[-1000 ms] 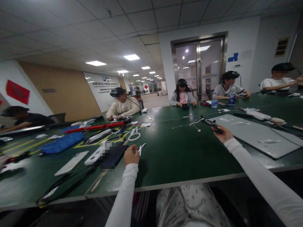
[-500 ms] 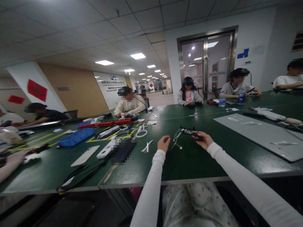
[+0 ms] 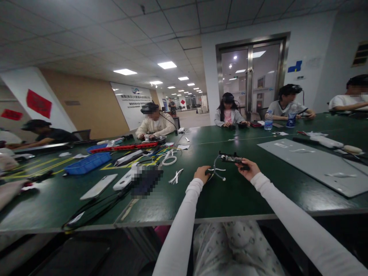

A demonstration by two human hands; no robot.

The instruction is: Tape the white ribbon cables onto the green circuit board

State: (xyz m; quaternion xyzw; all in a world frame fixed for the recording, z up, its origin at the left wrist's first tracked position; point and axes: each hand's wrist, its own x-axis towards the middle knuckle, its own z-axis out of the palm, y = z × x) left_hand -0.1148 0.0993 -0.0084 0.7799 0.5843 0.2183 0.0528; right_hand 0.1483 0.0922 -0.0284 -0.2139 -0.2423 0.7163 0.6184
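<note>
My right hand (image 3: 248, 168) grips one end of a long black electronic module (image 3: 230, 158), which has a circuit board showing on its side. The module is held above the green table. Thin grey and white cables (image 3: 216, 165) hang from its left end, one tipped with a small white connector (image 3: 224, 179). My left hand (image 3: 202, 174) is closed by these cables, its fingers pinched at them; the exact grip is partly hidden. A thin white strip or wire (image 3: 220, 170) sticks out to the right from near my left fingertips.
Left of my hands lie white strips (image 3: 176, 176), a coiled white cable (image 3: 169, 160), a white phone (image 3: 99, 186), a white handheld device (image 3: 126, 178) and a blue tray (image 3: 87, 163). A grey board (image 3: 313, 165) lies at right. Several people sit around the table.
My left hand has moved right and slightly forward to the hanging cables. The cables have shifted, and a white strip now shows beside my fingers. The right hand still holds the module.
</note>
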